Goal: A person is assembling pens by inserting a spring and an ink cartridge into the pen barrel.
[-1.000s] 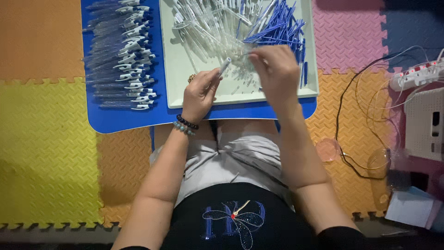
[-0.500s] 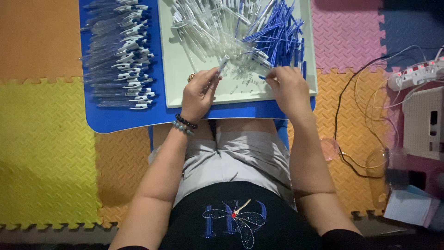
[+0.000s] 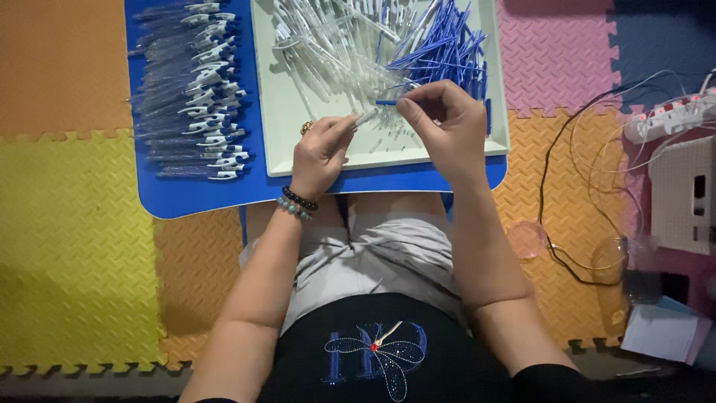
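Note:
My left hand (image 3: 322,153) grips a clear pen barrel (image 3: 365,118) over the white tray (image 3: 276,127), its tip pointing up and right. My right hand (image 3: 441,127) pinches a thin blue refill (image 3: 386,102) and holds its end close to the barrel's open end. Inside the tray lie a heap of clear barrels (image 3: 335,45) and a pile of blue refills (image 3: 447,48). Left of the tray, assembled pens with white clips (image 3: 198,89) lie in a row on the blue table (image 3: 194,198).
Coloured foam mats cover the floor. A white power strip (image 3: 671,116) with cables, a white box (image 3: 682,194) and clear round lids (image 3: 528,240) sit to the right. My lap is just below the table's front edge.
My right hand went to the refill pile at the tray's right, then came back toward the left hand with a blue refill. The left hand stayed in place with the barrel.

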